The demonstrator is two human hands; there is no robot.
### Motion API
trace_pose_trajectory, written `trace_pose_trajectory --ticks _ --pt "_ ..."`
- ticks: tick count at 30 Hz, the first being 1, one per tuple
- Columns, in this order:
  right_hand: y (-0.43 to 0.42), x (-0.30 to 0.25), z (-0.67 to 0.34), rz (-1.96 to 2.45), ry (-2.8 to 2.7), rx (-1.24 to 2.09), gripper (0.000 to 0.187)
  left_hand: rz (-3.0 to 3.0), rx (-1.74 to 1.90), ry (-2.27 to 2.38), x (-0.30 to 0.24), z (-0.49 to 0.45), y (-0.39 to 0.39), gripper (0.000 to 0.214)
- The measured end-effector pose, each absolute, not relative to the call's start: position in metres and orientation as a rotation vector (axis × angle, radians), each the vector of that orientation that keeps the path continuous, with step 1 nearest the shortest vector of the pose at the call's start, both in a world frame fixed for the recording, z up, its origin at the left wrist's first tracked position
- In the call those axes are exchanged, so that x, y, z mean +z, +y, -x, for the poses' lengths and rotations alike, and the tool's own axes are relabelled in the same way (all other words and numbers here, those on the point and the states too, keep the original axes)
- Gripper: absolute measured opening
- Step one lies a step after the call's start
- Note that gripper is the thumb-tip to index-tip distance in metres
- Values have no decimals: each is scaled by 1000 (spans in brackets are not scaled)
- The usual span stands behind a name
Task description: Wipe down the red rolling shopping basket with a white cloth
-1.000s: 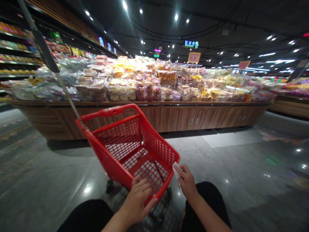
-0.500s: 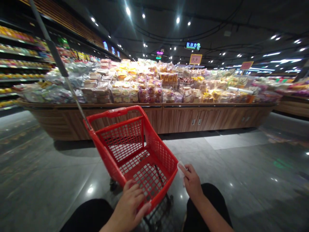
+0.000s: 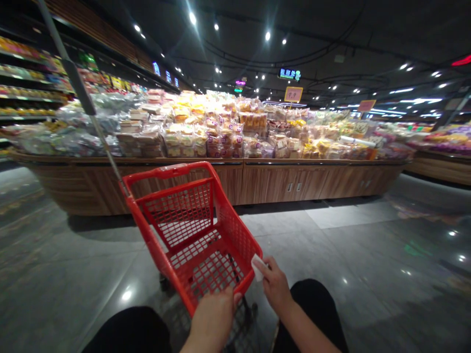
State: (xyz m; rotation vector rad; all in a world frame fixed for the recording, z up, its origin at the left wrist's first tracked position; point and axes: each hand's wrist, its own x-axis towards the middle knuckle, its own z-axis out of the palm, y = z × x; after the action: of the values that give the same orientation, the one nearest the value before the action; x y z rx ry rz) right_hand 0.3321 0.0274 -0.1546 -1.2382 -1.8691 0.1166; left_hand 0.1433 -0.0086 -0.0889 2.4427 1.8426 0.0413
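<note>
A red plastic shopping cart (image 3: pixel 235 215) stands right in front of me, its basket of open grid bare inside. My left hand (image 3: pixel 215 314) is wrapped over the cart's near rim, with the fingertips hidden on the inner side. A folded white tissue (image 3: pixel 258 267) is pinched in my right hand (image 3: pixel 274 284), which is at the cart's near right corner. The tissue is up against the red rim there or just beside it; I cannot tell which.
Beyond the cart runs a long wooden display counter (image 3: pixel 279 181) heaped with packaged snacks (image 3: pixel 221 132). A grey pole (image 3: pixel 79 88) slants up from the cart's left side. Stocked shelves (image 3: pixel 27 93) line the left. Grey tiled floor (image 3: pixel 331 255) surrounds the cart.
My left hand has moved right along the rim and its fingers have closed over it. My right hand has shifted left and slightly down with the tissue. The view has turned slightly.
</note>
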Motion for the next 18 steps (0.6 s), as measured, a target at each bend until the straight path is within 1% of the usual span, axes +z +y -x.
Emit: trace_pose_trajectory --ticks 3,6,9,11,15,18 --pt "29 -156 -336 1289 -1814 71 67 -2452 19 1839 -90 -140 -9 37" --pt "11 -156 -329 1196 -1914 148 69 -2470 -2 1831 -90 -140 -12 37" --pt "-1 -153 -326 1097 -2029 240 62 -2490 -11 1815 -89 -140 -14 37" --pt "6 -151 -333 1136 -2004 202 57 -2500 -11 1805 -89 -139 -15 38" --pt "27 -151 -347 1285 -1847 27 66 -2515 -8 1785 -90 -136 -15 39" --pt "20 -154 -341 1242 -1862 68 70 -2532 1 1764 -92 -131 -14 39"
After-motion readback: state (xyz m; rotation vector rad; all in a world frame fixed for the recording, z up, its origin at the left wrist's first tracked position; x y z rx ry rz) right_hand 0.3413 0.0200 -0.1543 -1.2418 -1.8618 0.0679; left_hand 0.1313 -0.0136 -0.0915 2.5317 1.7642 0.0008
